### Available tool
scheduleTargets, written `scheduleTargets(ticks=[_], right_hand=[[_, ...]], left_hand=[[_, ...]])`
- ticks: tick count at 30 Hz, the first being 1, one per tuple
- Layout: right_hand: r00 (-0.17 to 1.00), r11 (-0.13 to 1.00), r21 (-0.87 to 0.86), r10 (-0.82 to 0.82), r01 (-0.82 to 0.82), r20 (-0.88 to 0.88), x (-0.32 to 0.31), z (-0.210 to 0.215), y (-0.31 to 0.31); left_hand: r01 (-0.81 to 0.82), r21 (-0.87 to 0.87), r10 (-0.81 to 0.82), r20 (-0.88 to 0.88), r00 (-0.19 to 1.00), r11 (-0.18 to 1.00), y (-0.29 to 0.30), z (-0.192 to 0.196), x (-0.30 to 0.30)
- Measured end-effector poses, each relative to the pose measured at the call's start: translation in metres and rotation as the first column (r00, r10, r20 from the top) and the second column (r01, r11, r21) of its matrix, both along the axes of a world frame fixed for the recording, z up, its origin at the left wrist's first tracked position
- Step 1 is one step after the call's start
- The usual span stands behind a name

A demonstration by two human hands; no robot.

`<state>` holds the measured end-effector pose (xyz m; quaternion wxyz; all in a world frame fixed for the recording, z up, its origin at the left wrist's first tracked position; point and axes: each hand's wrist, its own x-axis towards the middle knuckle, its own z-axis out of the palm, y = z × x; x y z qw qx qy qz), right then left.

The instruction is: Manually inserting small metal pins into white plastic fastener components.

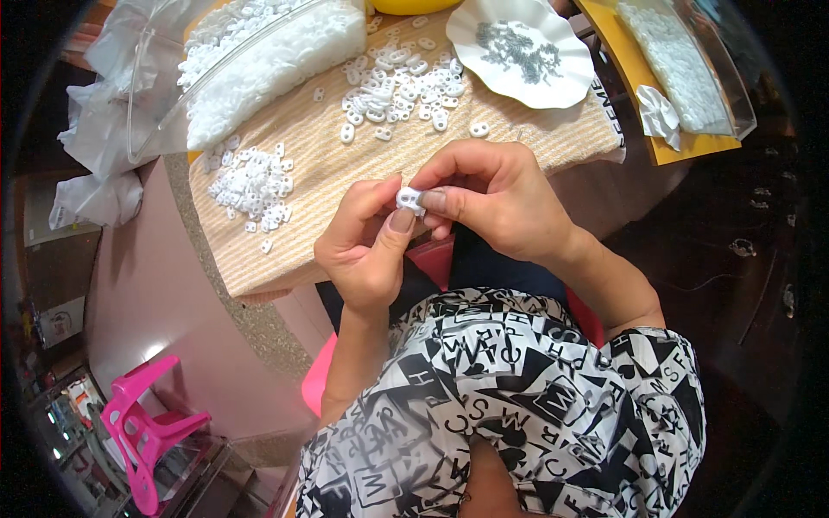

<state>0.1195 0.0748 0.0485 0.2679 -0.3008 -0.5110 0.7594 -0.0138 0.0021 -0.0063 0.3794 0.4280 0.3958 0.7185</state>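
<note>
Over the near edge of the table, my two hands meet on a small white plastic cord lock (408, 198) with two holes in its face. My left hand (367, 250) pinches it from the left between thumb and fingers. From the right, the thumb and fingertips of my right hand (501, 198) press on its side; whether they hold another small part is hidden. Beyond the hands lies a loose pile of white two-hole pieces (401, 91). A heap of smaller white pieces (250, 186) is on the left. Small dark springs (518, 52) lie on a white wavy-edged plate (566, 93).
A striped cloth (311, 155) covers the table. Clear bins of white pieces stand at the far left (276, 78) and far right (678, 78). Crumpled white paper (658, 116) sits by the right bin. Plastic bags (95, 190) hang left; a pink stool (147, 423) is at lower left.
</note>
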Motion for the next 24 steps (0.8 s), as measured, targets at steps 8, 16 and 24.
scheduleTargets(ticks=[8, 16, 24], right_hand=[[0.999, 0.999, 0.041, -0.016, 0.014, 0.052, -0.003, -0.008, 0.0], [0.994, 0.994, 0.043, 0.106, -0.105, -0.025, 0.001, -0.011, 0.008], [0.995, 0.996, -0.035, 0.079, -0.081, -0.057, 0.002, -0.009, 0.01]], left_hand=[[-0.076, -0.165, 0.098, 0.131, 0.987, 0.983, -0.004, 0.005, 0.005], [-0.066, -0.124, 0.082, 0.131, 0.988, 0.99, -0.003, 0.008, 0.006], [-0.001, -0.064, 0.006, 0.066, 0.998, 0.998, -0.001, 0.006, 0.007]])
